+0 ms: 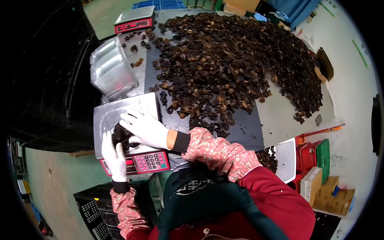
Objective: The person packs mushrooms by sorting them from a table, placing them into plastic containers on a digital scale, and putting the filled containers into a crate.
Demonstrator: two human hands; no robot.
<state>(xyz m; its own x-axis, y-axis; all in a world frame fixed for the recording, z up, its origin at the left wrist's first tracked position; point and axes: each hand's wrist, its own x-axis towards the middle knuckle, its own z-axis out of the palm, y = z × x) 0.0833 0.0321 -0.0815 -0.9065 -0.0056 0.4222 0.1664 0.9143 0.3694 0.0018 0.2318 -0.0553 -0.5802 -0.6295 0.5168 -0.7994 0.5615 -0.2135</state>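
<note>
A dark clump of wood ear mushrooms (121, 135) lies on the metal pan of a digital scale (140, 103). Shiny clear plastic seems to surround the clump, but my gloves hide most of it. My left hand (113, 156), in a white glove, stands along the clump's left and near side with fingers stretched and thumb apart. From the right, my white-gloved right hand (147, 129) reaches across, its straight fingers resting over the top edge of the clump. The scale's red front panel with its keypad (151, 161) faces me.
Stacked clear plastic trays (112, 66) stand beyond the scale. A large mushroom heap (224, 60) covers much of the table. A second scale (134, 20) sits at the far left. Black crates (52, 80) rise on the left; a white tub (286, 160) is at right.
</note>
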